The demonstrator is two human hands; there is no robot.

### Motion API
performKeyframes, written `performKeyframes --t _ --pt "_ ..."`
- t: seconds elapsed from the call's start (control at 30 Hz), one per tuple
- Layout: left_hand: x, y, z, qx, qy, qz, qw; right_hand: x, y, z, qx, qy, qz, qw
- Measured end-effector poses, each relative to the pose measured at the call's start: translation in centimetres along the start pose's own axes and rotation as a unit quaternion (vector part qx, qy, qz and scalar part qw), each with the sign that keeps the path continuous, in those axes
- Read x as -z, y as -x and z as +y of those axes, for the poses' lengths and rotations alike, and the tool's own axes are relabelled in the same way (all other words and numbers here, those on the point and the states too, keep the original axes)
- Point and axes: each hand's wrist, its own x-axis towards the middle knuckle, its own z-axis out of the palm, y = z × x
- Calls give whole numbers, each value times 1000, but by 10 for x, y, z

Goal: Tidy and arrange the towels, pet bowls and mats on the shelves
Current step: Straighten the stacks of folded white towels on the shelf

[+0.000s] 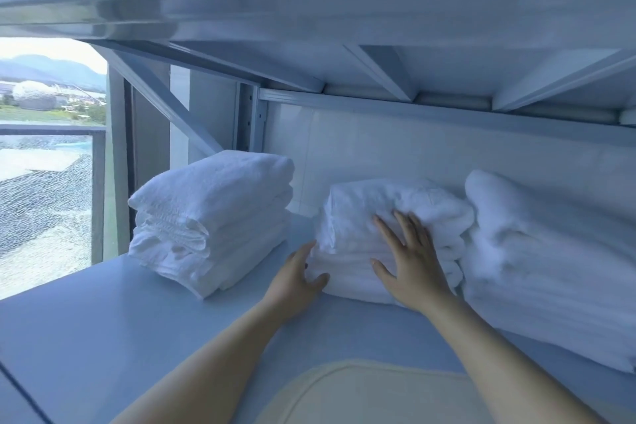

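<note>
Three stacks of folded white towels sit on a pale blue shelf (pixel 103 313). The left stack (pixel 213 220) stands apart near the shelf's left end. My hands are on the middle stack (pixel 364 213). My left hand (pixel 297 277) touches its front left corner with the fingers straight against the side. My right hand (pixel 409 260) lies flat on its front face, fingers spread. The right stack (pixel 550 268) leans against the middle one. A cream mat (pixel 364 396) lies at the shelf's front edge between my forearms.
Close overhead runs the underside of the upper shelf (pixel 378 55) with its metal braces. A white back panel (pixel 395 144) closes the rear. On the left stand an upright post (pixel 247 117), a diagonal brace and a window (pixel 44 155).
</note>
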Motion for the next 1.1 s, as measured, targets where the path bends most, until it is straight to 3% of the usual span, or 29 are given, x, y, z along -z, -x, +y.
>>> performKeyframes --t 0.17,0.33,0.57,0.77,1.1 --pt "3 3 -4 13 30 -24 999 -4 1 1 2 1 1 1000" --pt "3 5 0 29 -7 -35 999 -1 7 1 3 -8 -5 1000" --pt "1 19 15 32 -74 -45 996 12 20 7 19 -69 -26 997" --pt "3 57 27 44 -50 -46 997 26 28 3 26 -121 -54 991" --pt "-18 120 59 55 -35 -14 998 51 50 4 24 -258 -24 966"
